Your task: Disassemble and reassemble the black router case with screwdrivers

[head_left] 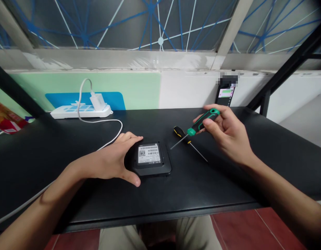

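Observation:
A flat black device with a white printed label (149, 154) lies on the black table, label up. Around its left side is my left hand (116, 156), thumb and fingers spread wide; whether it touches the case I cannot tell. My right hand (228, 130) grips a green-and-black screwdriver (203, 122) by the handle. The shaft of that screwdriver slants down to the left, its tip close to the device's right edge. Behind and below it, a black-and-yellow screwdriver (198, 151) rests on the table.
At the back left, a white power strip (72, 111) carries a plugged-in charger (97, 101), and its white cable (112, 121) runs past my left arm. A phone (225, 92) leans on the back wall. A red-and-orange packet (9, 118) sits at the far left.

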The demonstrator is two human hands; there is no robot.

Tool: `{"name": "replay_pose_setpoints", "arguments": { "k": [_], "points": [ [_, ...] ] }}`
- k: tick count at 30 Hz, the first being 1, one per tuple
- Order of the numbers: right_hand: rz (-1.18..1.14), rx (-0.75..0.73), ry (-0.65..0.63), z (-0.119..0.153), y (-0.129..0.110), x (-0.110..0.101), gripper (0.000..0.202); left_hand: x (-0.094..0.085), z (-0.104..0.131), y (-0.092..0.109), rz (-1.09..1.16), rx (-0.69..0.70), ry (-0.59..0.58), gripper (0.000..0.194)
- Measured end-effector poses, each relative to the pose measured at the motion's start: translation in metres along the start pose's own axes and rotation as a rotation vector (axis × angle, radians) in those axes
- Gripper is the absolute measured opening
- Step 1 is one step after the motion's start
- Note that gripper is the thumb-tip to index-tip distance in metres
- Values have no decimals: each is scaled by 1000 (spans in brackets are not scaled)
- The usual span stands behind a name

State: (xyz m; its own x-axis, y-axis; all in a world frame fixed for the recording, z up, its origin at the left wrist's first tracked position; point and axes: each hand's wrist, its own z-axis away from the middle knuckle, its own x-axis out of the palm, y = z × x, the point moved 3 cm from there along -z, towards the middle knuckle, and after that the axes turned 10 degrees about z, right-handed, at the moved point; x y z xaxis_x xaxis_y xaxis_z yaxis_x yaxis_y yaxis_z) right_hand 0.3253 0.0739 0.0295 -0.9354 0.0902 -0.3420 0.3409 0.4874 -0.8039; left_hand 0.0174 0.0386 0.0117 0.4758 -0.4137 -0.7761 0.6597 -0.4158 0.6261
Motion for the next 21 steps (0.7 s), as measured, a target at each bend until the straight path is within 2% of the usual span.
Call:
{"name": "replay_pose_setpoints", "arguments": {
  "k": [9, 16, 21],
  "points": [
    [-43, 9, -49, 5, -3, -5, 36, 0, -2, 2, 14, -3, -6, 109],
    [-125, 54, -64, 16, 7, -11, 32, 0, -2, 1, -4, -17, -17, 109],
    [-41, 68, -83, 16, 1, -14, 36, 0, -3, 0, -6, -21, -11, 109]
  ]
}}
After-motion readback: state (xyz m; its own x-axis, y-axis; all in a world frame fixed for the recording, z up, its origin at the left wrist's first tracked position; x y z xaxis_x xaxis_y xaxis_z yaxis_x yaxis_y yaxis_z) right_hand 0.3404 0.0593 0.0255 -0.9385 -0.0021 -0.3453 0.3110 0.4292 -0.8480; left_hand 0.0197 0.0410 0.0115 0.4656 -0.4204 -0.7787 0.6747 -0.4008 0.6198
